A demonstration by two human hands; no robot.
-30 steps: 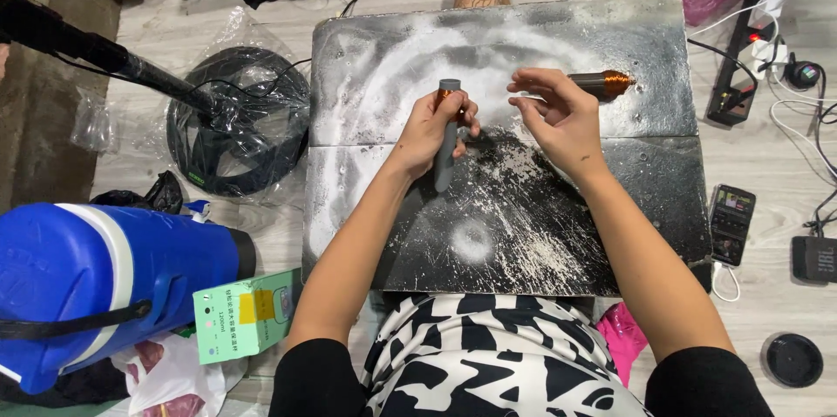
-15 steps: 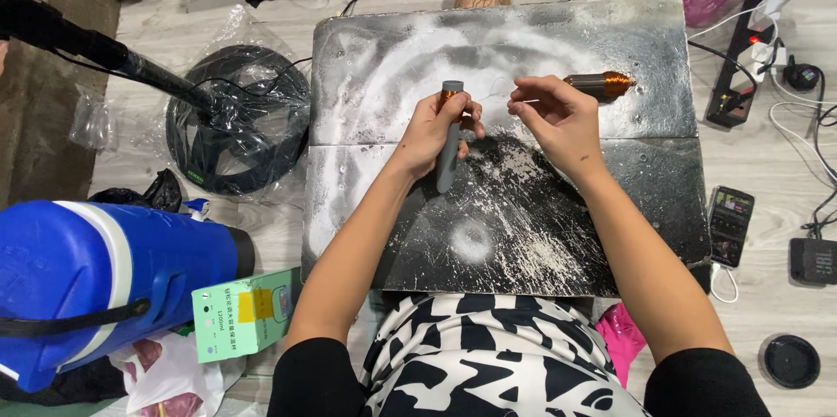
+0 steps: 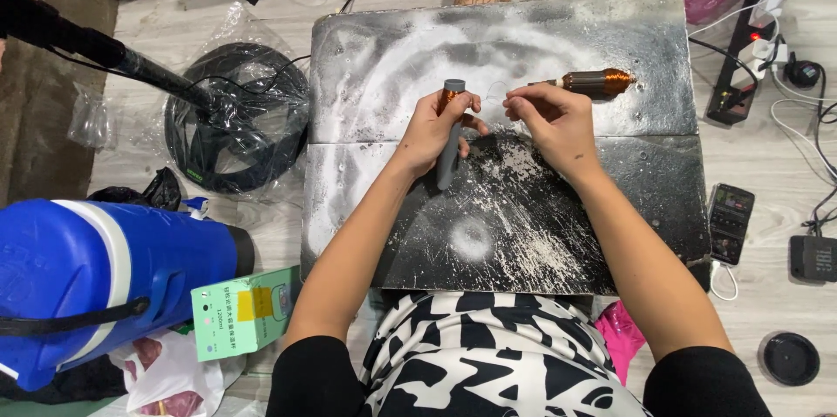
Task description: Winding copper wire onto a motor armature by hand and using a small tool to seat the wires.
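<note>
Upright grey tube [image 3: 448, 142] gripped in left hand [image 3: 433, 129] fingers, right hand [image 3: 551, 117] fingers pinched just beside its top.

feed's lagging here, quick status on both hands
Left hand gripping grey rod upright. Right hand pinching thin wire by its top. Copper coil lies apart on slab.

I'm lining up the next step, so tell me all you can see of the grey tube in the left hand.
The grey tube is a slim, matt cylinder, plastic by its look, with a flat top end. It stands roughly upright in the picture over the dusty dark board. A band of copper-coloured winding shows near its top. The left hand wraps its upper half; the lower half pokes out below. The right hand is beside it, apart.
</note>
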